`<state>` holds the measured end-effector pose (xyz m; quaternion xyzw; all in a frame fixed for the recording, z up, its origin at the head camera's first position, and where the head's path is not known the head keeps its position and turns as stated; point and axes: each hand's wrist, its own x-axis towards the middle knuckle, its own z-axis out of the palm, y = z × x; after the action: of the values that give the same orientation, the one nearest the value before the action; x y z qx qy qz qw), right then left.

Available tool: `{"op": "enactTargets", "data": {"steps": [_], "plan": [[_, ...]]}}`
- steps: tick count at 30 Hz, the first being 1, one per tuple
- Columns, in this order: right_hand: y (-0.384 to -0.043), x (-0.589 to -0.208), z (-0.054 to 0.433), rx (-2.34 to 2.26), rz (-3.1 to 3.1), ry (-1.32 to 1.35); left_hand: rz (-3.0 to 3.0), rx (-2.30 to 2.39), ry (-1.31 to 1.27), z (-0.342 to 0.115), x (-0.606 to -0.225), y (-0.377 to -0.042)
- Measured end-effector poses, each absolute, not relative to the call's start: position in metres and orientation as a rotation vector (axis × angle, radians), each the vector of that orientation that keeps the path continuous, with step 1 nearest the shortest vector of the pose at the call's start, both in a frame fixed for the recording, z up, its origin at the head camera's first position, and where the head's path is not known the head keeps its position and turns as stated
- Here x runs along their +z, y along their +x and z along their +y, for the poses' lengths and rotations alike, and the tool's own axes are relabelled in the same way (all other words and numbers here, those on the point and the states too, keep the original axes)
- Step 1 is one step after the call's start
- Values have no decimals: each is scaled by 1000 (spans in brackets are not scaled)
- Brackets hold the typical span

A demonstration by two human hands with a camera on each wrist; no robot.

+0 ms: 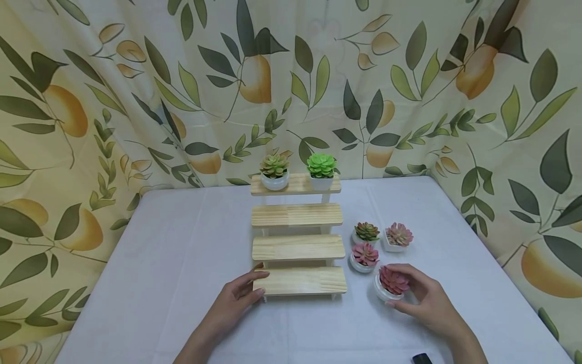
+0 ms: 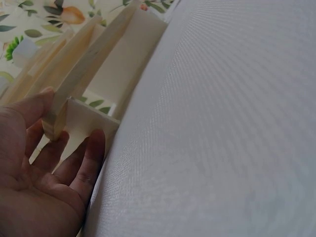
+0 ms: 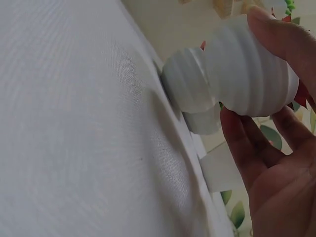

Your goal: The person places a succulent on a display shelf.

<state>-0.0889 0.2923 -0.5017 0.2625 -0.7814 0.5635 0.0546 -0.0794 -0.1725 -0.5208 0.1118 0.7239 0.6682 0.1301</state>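
At the front of a four-tier wooden plant stand (image 1: 298,281), my left hand (image 1: 234,301) grips the left end of the lowest board. In the left wrist view the thumb lies on one face of that board (image 2: 81,74) and the fingers reach to its other side. My right hand (image 1: 423,296) pinches a ribbed round white pot (image 3: 252,74) between thumb and fingers, to the right of the stand. A dark pink artificial succulent (image 1: 394,280) fills this pot. In the right wrist view the pot is raised off the white cloth, overlapping another round pot (image 3: 187,84).
Two succulents, one dull green (image 1: 275,166) and one bright green (image 1: 321,166), stand on the top tier. Right of the stand sit a pink one (image 1: 365,254), a reddish-green one (image 1: 367,231) and a pale pink one (image 1: 399,234). A black object (image 1: 422,358) lies at the front edge.
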Motion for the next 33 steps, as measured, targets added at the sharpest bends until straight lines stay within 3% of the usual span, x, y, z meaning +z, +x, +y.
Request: {"op": "enactTargets", "data": {"steps": [20, 33], "plan": [[-107, -458, 249, 1468, -2330, 610, 2113, 1944, 314, -173, -520, -79], [-143, -410, 182, 1519, -2252, 890, 2102, 1939, 298, -172, -519, -79]]}}
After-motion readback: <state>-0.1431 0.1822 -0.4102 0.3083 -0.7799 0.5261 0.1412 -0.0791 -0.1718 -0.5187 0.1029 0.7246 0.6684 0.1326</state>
